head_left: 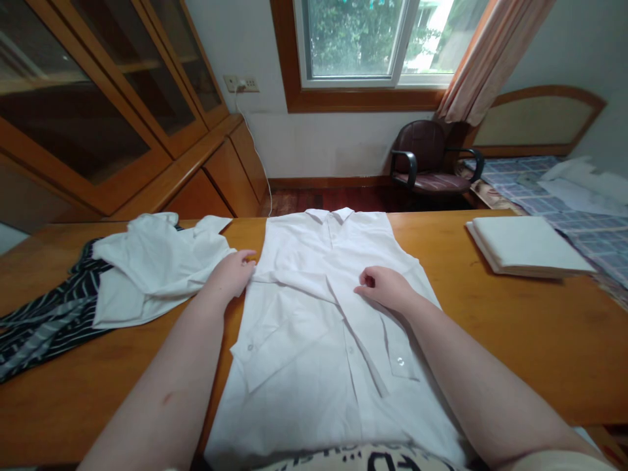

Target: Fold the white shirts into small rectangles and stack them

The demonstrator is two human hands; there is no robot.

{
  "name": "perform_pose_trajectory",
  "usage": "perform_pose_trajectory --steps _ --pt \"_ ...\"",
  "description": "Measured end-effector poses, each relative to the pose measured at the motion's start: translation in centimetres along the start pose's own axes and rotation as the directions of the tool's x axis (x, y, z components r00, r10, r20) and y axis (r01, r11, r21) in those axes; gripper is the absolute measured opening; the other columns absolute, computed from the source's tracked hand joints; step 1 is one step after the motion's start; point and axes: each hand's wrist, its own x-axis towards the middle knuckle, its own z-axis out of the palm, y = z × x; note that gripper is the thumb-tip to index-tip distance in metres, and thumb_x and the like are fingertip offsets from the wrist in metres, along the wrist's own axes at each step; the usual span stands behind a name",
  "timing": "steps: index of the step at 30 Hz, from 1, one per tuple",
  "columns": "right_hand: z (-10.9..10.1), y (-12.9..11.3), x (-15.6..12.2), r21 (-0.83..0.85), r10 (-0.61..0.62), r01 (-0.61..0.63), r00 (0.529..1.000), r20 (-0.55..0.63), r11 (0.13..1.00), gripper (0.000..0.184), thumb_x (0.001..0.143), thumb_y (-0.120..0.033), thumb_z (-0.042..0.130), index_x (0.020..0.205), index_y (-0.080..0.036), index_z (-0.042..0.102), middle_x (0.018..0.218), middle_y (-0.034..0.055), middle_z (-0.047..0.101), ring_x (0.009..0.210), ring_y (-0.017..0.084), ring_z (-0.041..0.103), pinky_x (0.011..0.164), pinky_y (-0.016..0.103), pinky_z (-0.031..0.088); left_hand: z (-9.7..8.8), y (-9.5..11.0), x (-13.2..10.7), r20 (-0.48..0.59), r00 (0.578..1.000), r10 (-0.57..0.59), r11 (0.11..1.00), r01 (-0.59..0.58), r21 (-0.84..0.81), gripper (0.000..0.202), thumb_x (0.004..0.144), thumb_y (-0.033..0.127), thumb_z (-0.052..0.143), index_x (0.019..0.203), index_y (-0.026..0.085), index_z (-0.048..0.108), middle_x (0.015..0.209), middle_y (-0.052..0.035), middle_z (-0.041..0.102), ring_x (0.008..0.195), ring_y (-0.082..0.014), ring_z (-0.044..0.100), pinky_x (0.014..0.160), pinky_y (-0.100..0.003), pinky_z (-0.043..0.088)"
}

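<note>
A white button-up shirt (304, 366) lies spread on the wooden table, its collar toward the far edge. Both sleeves are folded inward across the front, their buttoned cuffs showing. My left hand (238, 271) is at the shirt's left edge, fingers bent around the fabric there. Over the right half of the shirt, my right hand (385, 286) rests with loosely curled fingers, a gap between thumb and forefinger. Nothing shows in that gap; the lower fingers are hidden.
Left of the shirt lie a crumpled white garment (152, 268) and a black striped one (59, 320). A white folded stack (532, 243) sits at the table's right. Beyond the table (490, 327) are an armchair (432, 157), a bed (520, 180) and a wooden cabinet (171, 163).
</note>
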Motion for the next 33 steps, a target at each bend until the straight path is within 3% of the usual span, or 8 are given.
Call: perform_pose_trajectory --steps 5,10,16,20,25,30,33 --pt "-0.1 0.1 0.0 -0.012 0.011 -0.011 1.0 0.028 1.0 0.023 0.075 -0.041 0.065 0.064 -0.022 0.058 0.065 -0.001 0.062 0.059 0.013 0.049 0.053 0.026 0.027 0.7 -1.1 -2.5 0.048 0.976 0.213 0.967 -0.218 0.134 0.052 0.073 0.019 0.047 0.122 0.023 0.062 0.123 -0.0066 0.064 0.114 -0.0242 0.058 0.1 -0.033 0.042" --pt "-0.2 0.2 -0.1 -0.001 -0.006 0.006 0.999 0.034 1.0 0.023 0.077 -0.039 0.061 0.063 -0.022 0.057 0.065 -0.001 0.062 0.058 0.013 0.049 0.053 0.026 0.028 0.6 -1.3 -2.1 0.027 0.975 0.221 0.971 -0.223 0.085 0.047 0.078 0.026 0.044 0.12 0.022 0.063 0.115 -0.0065 0.066 0.105 -0.0231 0.061 0.093 -0.03 0.047" --pt "-0.2 0.1 -0.1 0.015 0.0 -0.001 1.0 0.031 1.0 0.025 0.078 -0.042 0.061 0.064 -0.022 0.057 0.064 -0.0013 0.062 0.059 0.013 0.049 0.053 0.027 0.027 0.8 -2.1 -2.2 -0.003 0.958 0.288 0.958 -0.288 -0.003 0.048 0.073 0.024 0.046 0.118 0.02 0.062 0.112 -0.0056 0.066 0.099 -0.0214 0.061 0.09 -0.028 0.047" --pt "-0.3 -0.1 -0.2 0.018 0.017 -0.017 0.999 0.035 1.0 0.027 0.079 -0.045 0.059 0.064 -0.022 0.056 0.064 -0.0016 0.061 0.059 0.013 0.049 0.053 0.026 0.027 0.8 -2.1 -2.1 -0.056 0.963 0.264 0.961 -0.268 -0.068 0.035 0.079 0.034 0.046 0.105 0.023 0.066 0.103 -0.0038 0.068 0.092 -0.0219 0.062 0.083 -0.03 0.047" --pt "-0.4 -0.5 -0.3 -0.026 0.029 -0.028 0.999 0.035 0.999 0.028 0.08 -0.046 0.058 0.065 -0.022 0.056 0.065 -0.0022 0.061 0.06 0.012 0.048 0.054 0.026 0.026 1.0 -1.4 -1.9 -0.115 0.974 0.198 0.978 -0.203 -0.04 0.022 0.072 0.026 0.05 0.089 0.021 0.063 0.087 -0.0034 0.067 0.08 -0.0204 0.061 0.074 -0.028 0.044" --pt "-0.2 -0.8 -0.4 -0.036 0.081 -0.079 0.995 0.05 0.996 0.027 0.075 -0.047 0.063 0.066 -0.022 0.057 0.066 -0.0027 0.061 0.06 0.012 0.049 0.053 0.025 0.026 1.2 -0.8 -1.8 -0.223 0.975 0.018 1.0 -0.016 0.01 0.012 0.073 0.024 0.05 0.082 0.022 0.056 0.076 -0.003 0.063 0.074 -0.0214 0.058 0.064 -0.029 0.04" --pt "-0.2 -0.8 -0.3 -0.057 0.079 -0.076 0.996 0.044 0.995 0.023 0.071 -0.043 0.067 0.067 -0.022 0.059 0.069 -0.0024 0.062 0.062 0.012 0.05 0.054 0.025 0.027 1.0 -1.0 -1.8 -0.206 0.978 0.035 0.999 -0.029 0.032 0.011 0.071 0.02 0.049 0.081 0.022 0.055 0.077 -0.0032 0.063 0.075 -0.0208 0.058 0.065 -0.029 0.04"
